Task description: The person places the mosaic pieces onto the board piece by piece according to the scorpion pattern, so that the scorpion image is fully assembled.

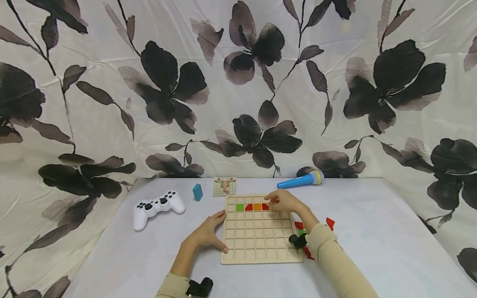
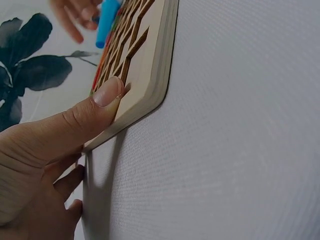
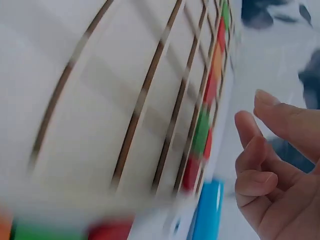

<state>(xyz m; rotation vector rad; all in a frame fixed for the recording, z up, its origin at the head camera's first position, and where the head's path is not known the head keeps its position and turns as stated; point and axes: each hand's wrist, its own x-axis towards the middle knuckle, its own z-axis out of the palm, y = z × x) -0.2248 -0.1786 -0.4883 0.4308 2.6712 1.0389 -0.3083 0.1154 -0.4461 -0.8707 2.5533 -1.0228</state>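
Note:
A wooden grid board (image 1: 244, 243) lies on the table with a row of coloured pieces near its far edge: a green tile (image 1: 239, 207), an orange tile (image 1: 257, 207) and red pieces beside them. My left hand (image 1: 206, 230) rests along the board's left side, its thumb (image 2: 107, 92) pressing on the rim near the front corner. Over the far right part of the row is my right hand (image 1: 286, 201), fingers loosely bent, with nothing visible between them. Under it, the right wrist view shows another green tile (image 3: 201, 132) and a red tile (image 3: 191, 172) in the grid.
Loose red and green pieces (image 1: 330, 223) lie right of the board, partly behind the right forearm. A blue toy microphone (image 1: 298, 181) and a patterned card (image 1: 225, 186) lie beyond it. To the left are a blue block (image 1: 197, 192) and a white game controller (image 1: 158, 209).

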